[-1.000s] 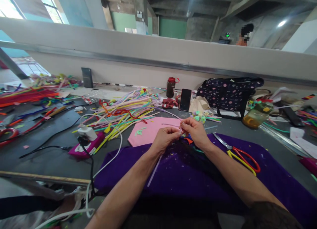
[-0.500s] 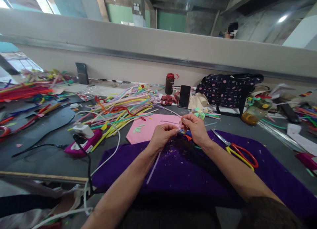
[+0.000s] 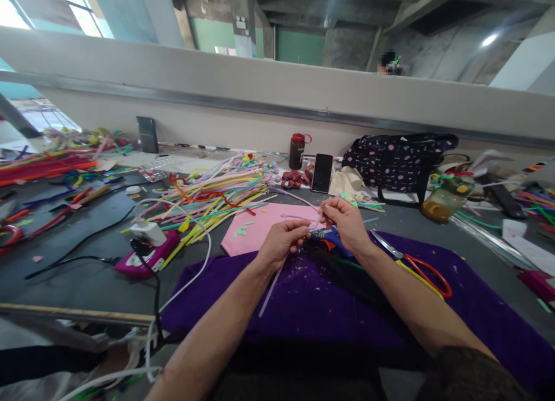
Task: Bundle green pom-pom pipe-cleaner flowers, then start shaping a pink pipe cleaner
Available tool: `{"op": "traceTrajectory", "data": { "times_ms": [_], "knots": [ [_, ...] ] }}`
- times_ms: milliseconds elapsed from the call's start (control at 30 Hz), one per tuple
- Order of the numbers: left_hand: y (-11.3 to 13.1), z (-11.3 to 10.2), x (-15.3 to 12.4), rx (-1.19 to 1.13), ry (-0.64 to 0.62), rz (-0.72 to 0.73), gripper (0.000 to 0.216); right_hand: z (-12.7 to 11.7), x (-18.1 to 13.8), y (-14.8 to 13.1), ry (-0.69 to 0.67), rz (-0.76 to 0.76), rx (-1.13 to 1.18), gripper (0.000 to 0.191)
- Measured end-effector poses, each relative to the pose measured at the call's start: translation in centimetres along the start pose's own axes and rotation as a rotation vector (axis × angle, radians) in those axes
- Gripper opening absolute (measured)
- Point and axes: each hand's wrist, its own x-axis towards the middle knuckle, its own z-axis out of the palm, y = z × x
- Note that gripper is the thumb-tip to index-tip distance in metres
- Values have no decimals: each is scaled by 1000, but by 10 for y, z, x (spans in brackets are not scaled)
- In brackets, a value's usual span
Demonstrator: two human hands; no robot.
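A pale lilac pipe cleaner (image 3: 269, 292) is pinched in my left hand (image 3: 284, 242), its loose end hanging down over the purple cloth (image 3: 217, 285). My right hand (image 3: 344, 219), closed at the fingertips, grips another part of the lilac pipe cleaner just to the right. Between the hands a short stretch of it shows; its exact shape is too small to tell. Behind them lies a pink sheet (image 3: 247, 230) with small green snippets on it. Scissors (image 3: 407, 259) with red and yellow handles rest on the cloth beside my right forearm.
A heap of coloured pipe cleaners (image 3: 217, 187) covers the table at left centre. At the back stand a brown bottle (image 3: 297, 152), a phone (image 3: 322, 173), a dark patterned bag (image 3: 399, 164) and a jar (image 3: 446, 198). A magenta power strip (image 3: 147, 256) with cables lies left.
My hands have drawn slightly apart, the right moving a little to the right, and more of the pipe cleaner shows between them. The view has shifted slightly.
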Motion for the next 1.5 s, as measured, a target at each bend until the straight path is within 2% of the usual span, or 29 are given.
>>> {"op": "traceTrajectory", "data": {
  "times_ms": [233,400,533,633,767,833,967,1067,1167,1267,1500],
  "knots": [
    [-2,-1,1,2,-2,-41,28,6,-5,-3,-10,-10,14,16],
    [-4,1,1,-31,51,23,24,8,-5,3,-35,54,66,20],
    [-5,2,0,-10,47,51,24,7,-6,6,-57,18,48,21],
    [-4,2,-1,26,80,91,22,5,-7,2,-122,-58,-93,22],
    [2,3,-3,71,108,100,19,1,-6,-5,-216,-239,-362,21],
    [5,3,-4,88,89,120,19,-1,-4,-6,-264,-249,-408,23],
    [9,4,-7,133,59,190,21,-4,1,-1,-312,-42,-296,17],
    [9,3,-7,150,17,168,22,-4,3,6,-258,63,-160,18],
    [7,2,-7,155,-7,126,20,0,2,12,-148,102,20,28],
    [4,2,-5,150,-4,109,21,5,-1,13,-66,132,136,24],
    [2,-4,0,116,97,93,23,7,-2,5,-149,107,133,22]
  ]
}}
